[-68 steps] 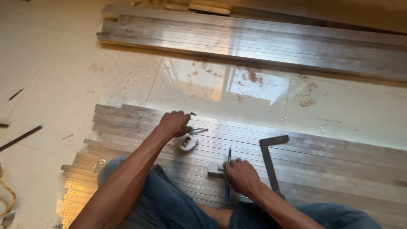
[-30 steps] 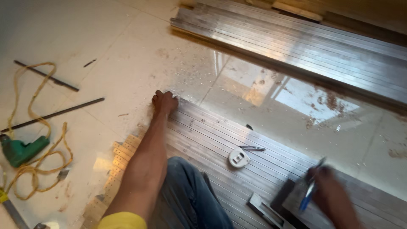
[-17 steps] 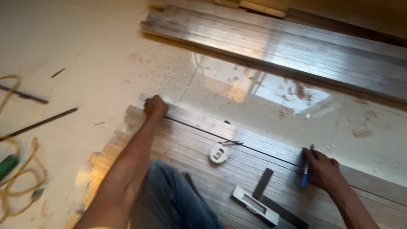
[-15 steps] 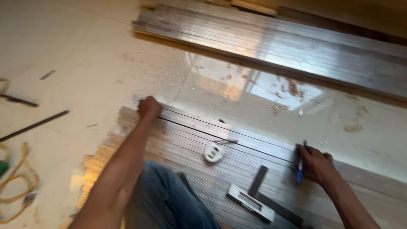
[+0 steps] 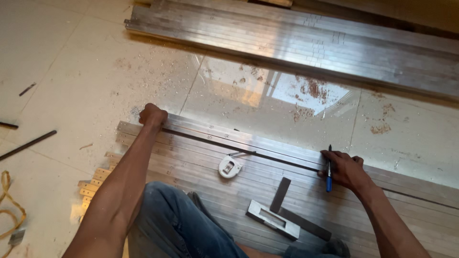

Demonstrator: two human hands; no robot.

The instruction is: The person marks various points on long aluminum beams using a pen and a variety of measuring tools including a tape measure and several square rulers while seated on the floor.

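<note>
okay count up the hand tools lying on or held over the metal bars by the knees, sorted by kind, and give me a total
Tape measure: 1, lying on the bars
Square: 1, lying on the bars
Blue marker: 1, in the right hand
Total: 3
The left hand grips the bar's end and holds no tool.

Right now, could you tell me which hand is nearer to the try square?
Right. The right hand with the pen is just above the try square; the left hand is far off.
</note>
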